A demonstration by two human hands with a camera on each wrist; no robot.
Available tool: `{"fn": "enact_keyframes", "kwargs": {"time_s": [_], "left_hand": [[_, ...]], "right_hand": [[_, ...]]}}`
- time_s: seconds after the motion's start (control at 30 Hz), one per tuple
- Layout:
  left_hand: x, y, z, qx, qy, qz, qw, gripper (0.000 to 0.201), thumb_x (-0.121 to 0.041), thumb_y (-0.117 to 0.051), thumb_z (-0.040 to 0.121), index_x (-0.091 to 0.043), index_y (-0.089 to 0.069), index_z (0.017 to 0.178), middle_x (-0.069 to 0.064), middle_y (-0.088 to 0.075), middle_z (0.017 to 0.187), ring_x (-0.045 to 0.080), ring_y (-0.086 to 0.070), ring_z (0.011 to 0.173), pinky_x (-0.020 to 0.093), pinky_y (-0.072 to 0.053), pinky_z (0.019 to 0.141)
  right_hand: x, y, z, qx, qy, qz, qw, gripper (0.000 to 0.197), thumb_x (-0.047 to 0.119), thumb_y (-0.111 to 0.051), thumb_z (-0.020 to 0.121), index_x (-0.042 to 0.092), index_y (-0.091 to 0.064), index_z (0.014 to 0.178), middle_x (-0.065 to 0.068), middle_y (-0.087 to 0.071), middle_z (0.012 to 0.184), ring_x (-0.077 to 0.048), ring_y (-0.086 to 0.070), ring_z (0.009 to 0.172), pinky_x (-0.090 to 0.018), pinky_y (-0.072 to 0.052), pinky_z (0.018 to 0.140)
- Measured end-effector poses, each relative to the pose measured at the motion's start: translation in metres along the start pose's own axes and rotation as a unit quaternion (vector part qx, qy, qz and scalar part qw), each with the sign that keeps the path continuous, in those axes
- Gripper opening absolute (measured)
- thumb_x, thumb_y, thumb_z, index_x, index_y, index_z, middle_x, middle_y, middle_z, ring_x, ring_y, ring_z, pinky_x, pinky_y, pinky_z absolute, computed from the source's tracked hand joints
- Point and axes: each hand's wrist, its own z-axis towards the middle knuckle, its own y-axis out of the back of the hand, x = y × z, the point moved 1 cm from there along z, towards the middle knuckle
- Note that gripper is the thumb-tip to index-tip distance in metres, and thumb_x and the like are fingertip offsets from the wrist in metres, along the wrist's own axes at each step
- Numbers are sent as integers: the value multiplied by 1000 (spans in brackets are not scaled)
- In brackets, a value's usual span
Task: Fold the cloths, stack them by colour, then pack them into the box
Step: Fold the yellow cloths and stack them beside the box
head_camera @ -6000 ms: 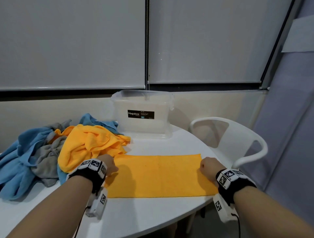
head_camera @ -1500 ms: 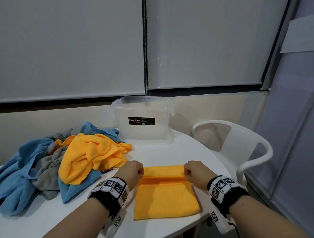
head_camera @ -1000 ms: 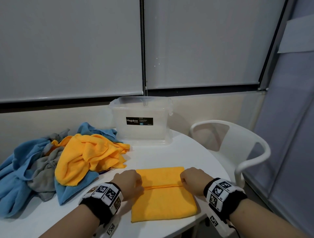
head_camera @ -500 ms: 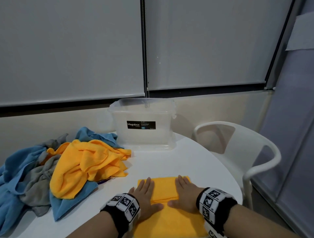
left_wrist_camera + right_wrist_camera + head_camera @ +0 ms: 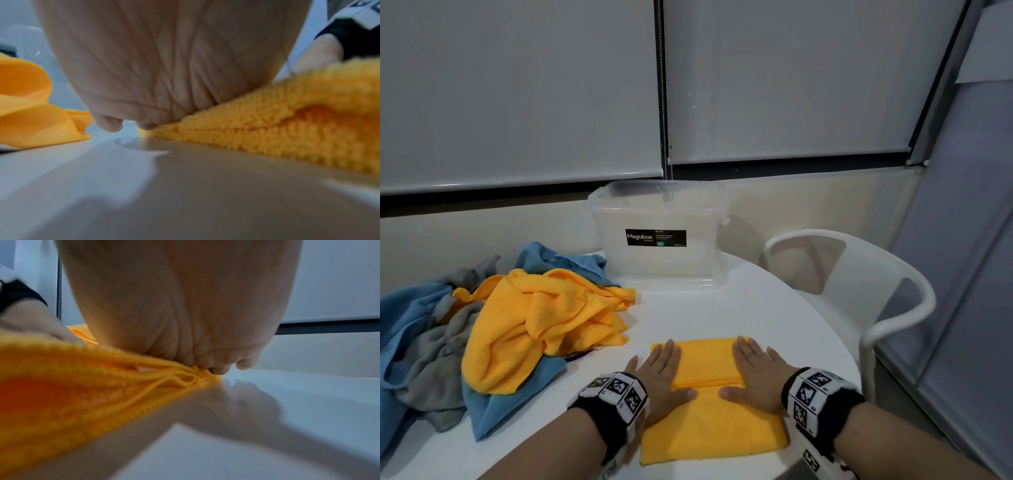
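Both hands, left hand (image 5: 661, 373) and right hand (image 5: 756, 373), fingers flat and gripping nothing, press the folded orange cloth (image 5: 709, 418) at lower centre; next, probably stacking.

- white table (image 5: 774, 318)
- clear box (image 5: 659, 240) at its far edge
- heap of cloths (image 5: 493, 329) at left
- folded yellow cloth (image 5: 709, 428) near front

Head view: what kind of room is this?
Probably a small office or meeting corner, not a laundry: a round white table, a white plastic chair and grey roller blinds drawn over the windows.
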Motion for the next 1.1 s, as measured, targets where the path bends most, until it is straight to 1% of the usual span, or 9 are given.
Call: {"fn": "enact_keyframes", "kwargs": {"time_s": [0.17, 0.27, 0.43, 0.53, 0.67, 0.87, 0.97, 1.03, 1.1], "left_hand": [[-1, 7, -10, 5, 4, 36, 999, 154, -89, 35, 15, -17, 17, 150, -2, 24, 157, 14, 14, 147, 44, 4, 118], [1, 11, -22, 2, -26, 48, 999, 147, -89, 33, 24, -15, 16, 150, 0, 22, 157, 14, 15, 146, 42, 6, 119], [-24, 8, -54, 7, -138, 105, 985, 117, -89, -25, 72, -14, 20, 149, -5, 32, 149, 11, 23, 141, 40, 6, 119], [-28, -6, -51, -137, -137, 150, 970, 117, -89, -33, 72, -9, -8, 153, 0, 12, 155, 16, -5, 147, 36, -19, 118], [-11, -14, -56, 43, -89, 103, 990, 118, -92, -15, 65, -18, 23, 148, -5, 31, 154, 15, 19, 145, 41, 1, 120], [2, -16, -67, 51, -70, 115, 990, 115, -91, 0, 60, -21, 27, 147, -8, 32, 153, 11, 20, 145, 41, 4, 120], [2, -19, -65, 49, -56, 124, 989, 97, -81, -10, 80, -20, 25, 148, -7, 30, 154, 12, 18, 145, 42, 4, 120], [2, -20, -65, 37, -54, 123, 990, 86, -66, -20, 90, -19, 22, 148, -5, 28, 155, 13, 17, 146, 43, 4, 120], [1, -20, -66, 27, -53, 122, 991, 80, -56, -22, 93, -18, 20, 149, -2, 27, 156, 14, 16, 146, 43, 3, 120]], "right_hand": [[-5, -1, -6, 0, -5, -1, 1000, 151, 88, 23, 21, 7, 17, 149, -9, 23, 157, -22, 16, 146, -42, 3, 119], [-8, 3, -20, -18, -3, 29, 999, 145, 88, 20, 30, 6, 16, 149, -9, 21, 157, -22, 16, 146, -40, 4, 119], [24, -10, -50, -44, 124, 15, 991, 126, 85, 5, 52, 7, 13, 150, -2, 26, 155, -13, 26, 139, -31, 11, 115], [35, -27, -49, -24, 148, -17, 989, 131, 88, 6, 48, 5, 13, 149, 3, 35, 142, -15, 25, 142, -31, 12, 113], [16, -34, -51, -22, 131, -36, 990, 125, 88, -1, 56, 7, 16, 149, 3, 33, 148, -14, 26, 142, -33, 10, 116], [3, -37, -60, -16, 113, -21, 993, 120, 87, -4, 60, 10, 19, 148, 6, 35, 144, -14, 25, 143, -34, 7, 119], [5, -37, -60, -13, 98, -29, 995, 116, 87, -7, 65, 10, 17, 149, 6, 34, 144, -15, 22, 144, -34, 5, 119], [5, -34, -61, -5, 84, -21, 996, 95, 70, -25, 90, 9, 16, 150, 1, 29, 152, -16, 19, 145, -34, 4, 119], [7, -29, -62, 5, 75, -2, 997, 79, 43, -34, 98, 9, 15, 150, -5, 23, 157, -18, 17, 146, -35, 2, 120]]}}
